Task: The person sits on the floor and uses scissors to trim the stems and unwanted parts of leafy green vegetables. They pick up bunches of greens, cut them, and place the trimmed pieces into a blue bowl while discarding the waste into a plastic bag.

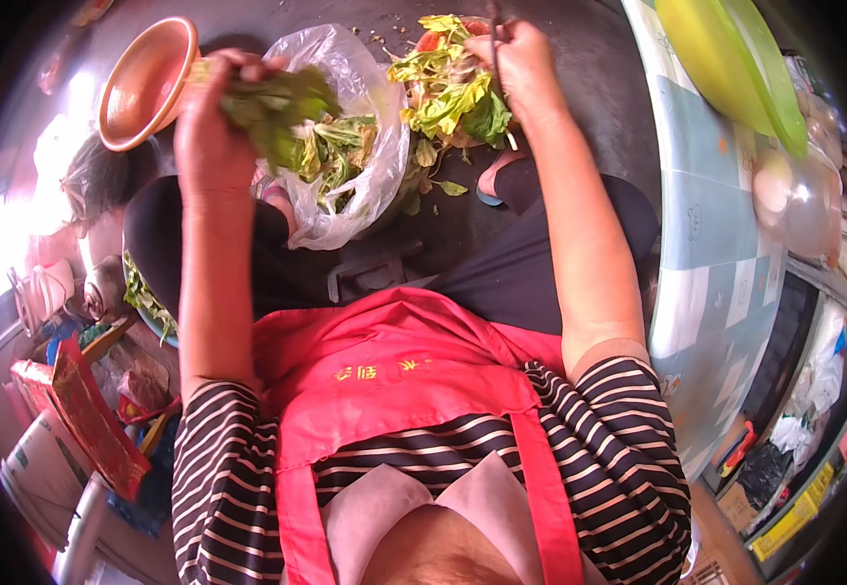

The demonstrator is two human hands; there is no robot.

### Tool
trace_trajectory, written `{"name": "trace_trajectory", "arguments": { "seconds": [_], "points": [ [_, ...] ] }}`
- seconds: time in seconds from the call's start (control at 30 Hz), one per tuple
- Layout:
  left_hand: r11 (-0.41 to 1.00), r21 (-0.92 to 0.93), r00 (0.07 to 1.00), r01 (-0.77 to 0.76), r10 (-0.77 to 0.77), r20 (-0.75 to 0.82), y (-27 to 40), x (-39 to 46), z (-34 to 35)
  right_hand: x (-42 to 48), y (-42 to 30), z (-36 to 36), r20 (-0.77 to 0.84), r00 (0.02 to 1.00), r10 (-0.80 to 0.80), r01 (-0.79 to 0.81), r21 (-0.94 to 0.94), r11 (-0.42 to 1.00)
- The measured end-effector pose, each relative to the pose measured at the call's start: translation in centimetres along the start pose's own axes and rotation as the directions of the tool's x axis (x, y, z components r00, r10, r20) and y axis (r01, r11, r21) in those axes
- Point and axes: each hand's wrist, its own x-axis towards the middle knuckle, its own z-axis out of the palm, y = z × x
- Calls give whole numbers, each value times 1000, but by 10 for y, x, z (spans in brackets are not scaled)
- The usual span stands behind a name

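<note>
My left hand grips a bunch of green leafy vegetables, blurred by motion, above the left side of an open clear plastic bag. Cut-looking leafy stalks lie inside that bag. My right hand is closed around a thin dark tool, seen edge-on; it looks like a knife, but its shape is unclear. Just left of this hand, yellow and green leaves are heaped over a reddish container, mostly covered by them. Whether the right fingers also pinch a leaf cannot be made out.
An orange-brown plastic basin stands tilted in view beyond my left hand. Loose leaves are on the dark floor. A table with a checked cloth runs along the right, bearing a green basin. More greens sit beside my left knee.
</note>
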Motion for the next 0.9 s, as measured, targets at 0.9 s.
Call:
{"name": "trace_trajectory", "arguments": {
  "seconds": [0.9],
  "points": [
    [-682,707,982,189,151,-118,174,-112,-235,12,130,8,-197,919,341,-382,-660,647]
  ]
}}
